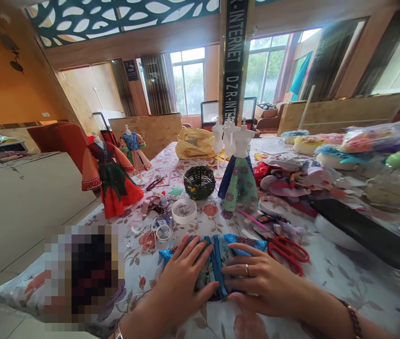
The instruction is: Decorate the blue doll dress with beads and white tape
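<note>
Uneven pressure could crease the blue patterned fabric (218, 263) lying on the floral-covered worktop (203, 325), or a rightward slide might snag it on the red-handled scissors (276, 245) just beside it. The left hand (187, 266) and right hand (252, 273) rest on it, open, palms down, gripping nothing.

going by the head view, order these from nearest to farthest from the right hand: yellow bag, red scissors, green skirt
From the right hand:
1. red scissors, close by, on its right
2. green skirt, ahead on a mannequin
3. yellow bag, farther back, toward the left
</note>
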`<state>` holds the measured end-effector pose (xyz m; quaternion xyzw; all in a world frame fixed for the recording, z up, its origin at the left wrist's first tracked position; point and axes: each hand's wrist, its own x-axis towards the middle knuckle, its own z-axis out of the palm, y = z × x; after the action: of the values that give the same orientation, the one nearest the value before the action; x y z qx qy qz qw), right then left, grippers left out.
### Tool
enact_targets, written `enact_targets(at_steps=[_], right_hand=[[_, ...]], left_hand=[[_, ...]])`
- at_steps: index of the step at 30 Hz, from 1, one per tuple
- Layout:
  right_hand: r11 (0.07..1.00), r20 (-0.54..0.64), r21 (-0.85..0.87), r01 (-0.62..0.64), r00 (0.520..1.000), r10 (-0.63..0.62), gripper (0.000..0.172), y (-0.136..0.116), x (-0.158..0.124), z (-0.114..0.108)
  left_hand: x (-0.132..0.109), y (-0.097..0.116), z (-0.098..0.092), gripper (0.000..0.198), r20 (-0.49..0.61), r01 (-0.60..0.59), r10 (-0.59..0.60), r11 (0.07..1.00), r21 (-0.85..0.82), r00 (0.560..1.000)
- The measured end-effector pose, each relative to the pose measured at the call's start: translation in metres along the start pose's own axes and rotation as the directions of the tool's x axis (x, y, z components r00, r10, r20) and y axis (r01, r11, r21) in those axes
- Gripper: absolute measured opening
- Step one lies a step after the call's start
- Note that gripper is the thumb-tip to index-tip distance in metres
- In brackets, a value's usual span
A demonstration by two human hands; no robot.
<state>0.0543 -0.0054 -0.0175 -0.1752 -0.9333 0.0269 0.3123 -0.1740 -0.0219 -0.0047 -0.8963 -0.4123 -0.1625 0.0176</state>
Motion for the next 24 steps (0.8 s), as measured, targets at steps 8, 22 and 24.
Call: enact_targets(at_steps=[8,22,24], right_hand=[[0.999,0.037,-0.037,0.028,0.999,-0.026,0.02,0.001,-0.001,-0.001],[0.987,-0.346,-0.097,-0.129,0.934,0.088,0.015,-0.004,0.008,-0.013],[0.974,-0.412,-0.057,-0.221,0.893,0.179,0.017,-0.005,0.008,-0.014]], left_hand=[[0.007,-0.022,-0.016,0.024,-0.177,0.303,-0.306,0.952,-0.046,0.935],[-0.002,-0.089,-0.021,0.025,-0.158,0.425,-0.418,0.905,0.011,0.895],[0.002,-0.085,-0.028,0.025,-0.18,0.43,-0.42,0.903,0.015,0.889]])
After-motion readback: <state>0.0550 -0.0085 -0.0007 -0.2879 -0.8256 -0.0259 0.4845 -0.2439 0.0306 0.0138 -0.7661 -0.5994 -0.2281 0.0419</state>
